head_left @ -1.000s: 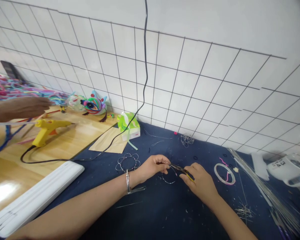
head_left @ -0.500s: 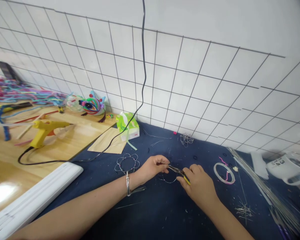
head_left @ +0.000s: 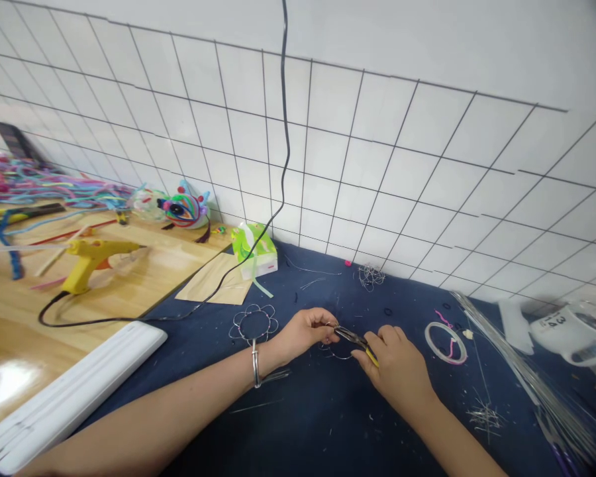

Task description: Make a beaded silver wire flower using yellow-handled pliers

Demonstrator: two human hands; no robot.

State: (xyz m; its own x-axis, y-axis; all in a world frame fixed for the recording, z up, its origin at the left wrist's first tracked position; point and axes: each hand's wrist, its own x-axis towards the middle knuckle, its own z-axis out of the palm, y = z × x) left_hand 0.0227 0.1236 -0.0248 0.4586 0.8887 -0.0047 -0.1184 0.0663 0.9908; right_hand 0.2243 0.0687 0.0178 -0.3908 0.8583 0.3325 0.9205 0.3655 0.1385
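My left hand pinches a thin wire ring just left of centre. Closed round the yellow handles of the pliers is my right hand. The pliers' dark jaws point left and meet the wire at my left fingertips; the exact contact is too small to tell. The ring hangs below the jaws, between both hands. A flower-shaped wire piece lies on the dark blue mat beyond my left wrist.
A yellow glue gun and a white strip-like box are at left. A green tissue pack stands near the wall. At right are a tape roll, wire scraps, long wires and a white cup.
The pliers' jaws and the wire ring have shifted and turned slightly at my left fingertips. Both hands keep nearly the same place and hold.
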